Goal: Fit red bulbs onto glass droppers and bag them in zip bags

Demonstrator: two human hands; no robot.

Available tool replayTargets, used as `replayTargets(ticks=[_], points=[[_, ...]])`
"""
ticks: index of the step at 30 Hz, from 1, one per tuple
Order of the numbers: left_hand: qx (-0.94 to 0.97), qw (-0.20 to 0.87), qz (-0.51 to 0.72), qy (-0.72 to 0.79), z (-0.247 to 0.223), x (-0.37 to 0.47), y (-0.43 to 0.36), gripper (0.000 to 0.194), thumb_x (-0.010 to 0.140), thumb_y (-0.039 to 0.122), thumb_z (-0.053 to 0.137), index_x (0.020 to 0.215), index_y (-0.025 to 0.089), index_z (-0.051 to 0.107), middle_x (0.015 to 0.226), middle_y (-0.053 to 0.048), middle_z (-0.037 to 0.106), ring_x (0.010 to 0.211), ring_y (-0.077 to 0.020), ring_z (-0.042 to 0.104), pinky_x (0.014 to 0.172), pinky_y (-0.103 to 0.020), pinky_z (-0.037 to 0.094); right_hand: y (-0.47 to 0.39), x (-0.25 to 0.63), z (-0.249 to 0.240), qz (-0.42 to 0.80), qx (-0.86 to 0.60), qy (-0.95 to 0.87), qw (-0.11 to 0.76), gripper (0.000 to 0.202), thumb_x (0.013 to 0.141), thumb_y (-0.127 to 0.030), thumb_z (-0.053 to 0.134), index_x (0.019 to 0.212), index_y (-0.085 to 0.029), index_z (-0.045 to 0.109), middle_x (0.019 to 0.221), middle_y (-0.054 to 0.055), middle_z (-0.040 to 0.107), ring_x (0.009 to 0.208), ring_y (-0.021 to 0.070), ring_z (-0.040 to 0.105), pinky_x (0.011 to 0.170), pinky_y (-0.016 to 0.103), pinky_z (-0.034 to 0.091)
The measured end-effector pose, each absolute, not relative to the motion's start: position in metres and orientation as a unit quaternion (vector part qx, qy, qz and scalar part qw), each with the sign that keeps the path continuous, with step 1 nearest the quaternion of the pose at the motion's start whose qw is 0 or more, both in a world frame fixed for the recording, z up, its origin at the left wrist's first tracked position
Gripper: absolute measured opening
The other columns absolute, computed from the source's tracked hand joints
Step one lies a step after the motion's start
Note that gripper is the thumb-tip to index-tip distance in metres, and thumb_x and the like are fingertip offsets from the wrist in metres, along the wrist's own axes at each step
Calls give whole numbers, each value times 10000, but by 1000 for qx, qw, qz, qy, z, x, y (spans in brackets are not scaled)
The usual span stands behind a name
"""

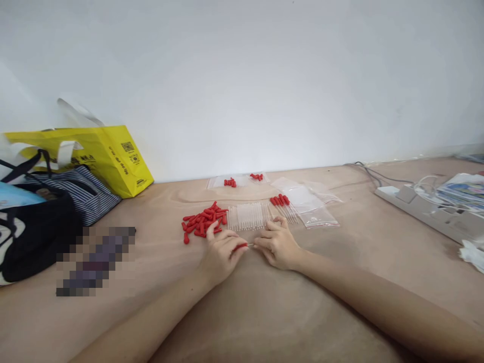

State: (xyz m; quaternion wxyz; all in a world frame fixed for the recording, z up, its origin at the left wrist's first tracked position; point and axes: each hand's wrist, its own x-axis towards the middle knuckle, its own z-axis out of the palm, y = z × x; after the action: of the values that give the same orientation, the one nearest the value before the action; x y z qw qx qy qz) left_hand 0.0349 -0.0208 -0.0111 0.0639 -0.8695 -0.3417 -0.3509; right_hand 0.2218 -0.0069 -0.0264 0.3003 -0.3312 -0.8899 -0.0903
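Note:
My left hand [223, 254] pinches a red rubber bulb [241, 246] between thumb and fingers. Facing it, my right hand [278, 245] holds a thin clear tube [250, 245] whose end is at the bulb's mouth; whether it is inside I cannot tell. Behind my left hand lies a pile of red bulbs [204, 219]. A row of clear tubes [247, 217] lies beyond both hands. To its right are several tubes with red bulbs on their ends [280, 200].
Clear plastic bags [315, 204] lie behind on the right, and bagged red bulbs [230, 182] near the wall. A yellow bag [128, 161], striped pouch [93, 194] and black bag [45, 242] stand left. At right is a white power strip [423, 214] with cables.

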Motion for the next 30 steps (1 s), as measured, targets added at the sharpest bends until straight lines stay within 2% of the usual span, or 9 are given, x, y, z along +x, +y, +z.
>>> replayTargets(ticks=[3, 6, 12, 25, 30], points=[[-859, 88, -375, -338, -11, 33, -21, 108, 802, 225, 508, 736, 211, 592, 678, 51, 671, 741, -135, 612, 1024, -468, 74, -5, 225, -25, -80, -343, -889, 294, 168, 806, -226, 446, 780, -205, 611, 614, -3, 574, 707, 135, 399, 787, 368, 150], [-809, 131, -411, -400, -12, 22, -16, 86, 788, 243, 531, 768, 218, 611, 718, 27, 686, 796, -169, 613, 1017, -481, 95, -3, 235, -24, -64, -395, -860, 318, 171, 820, -217, 430, 793, -202, 598, 647, -1, 594, 722, 138, 419, 791, 364, 150], [-827, 114, -374, -404, -10, 22, -13, 73, 770, 263, 561, 778, 265, 634, 753, 57, 689, 847, -189, 592, 1013, -501, 45, -7, 236, -24, -17, -405, -851, 335, 171, 834, -217, 410, 780, -197, 571, 675, 0, 615, 739, 141, 441, 814, 366, 143], [-830, 67, -379, -404, -11, 30, -16, 148, 816, 266, 483, 763, 221, 614, 701, 32, 669, 728, -143, 588, 998, -473, 96, -11, 224, -23, 5, -390, -860, 328, 187, 841, -217, 408, 839, -215, 595, 681, -4, 626, 697, 123, 425, 793, 349, 150], [-835, 59, -377, -396, -10, 32, -18, 155, 817, 263, 475, 738, 211, 598, 681, 33, 662, 697, -137, 582, 985, -466, 110, -8, 226, -23, -40, -369, -874, 313, 168, 811, -219, 444, 791, -215, 611, 613, -4, 593, 689, 137, 387, 762, 360, 158]])
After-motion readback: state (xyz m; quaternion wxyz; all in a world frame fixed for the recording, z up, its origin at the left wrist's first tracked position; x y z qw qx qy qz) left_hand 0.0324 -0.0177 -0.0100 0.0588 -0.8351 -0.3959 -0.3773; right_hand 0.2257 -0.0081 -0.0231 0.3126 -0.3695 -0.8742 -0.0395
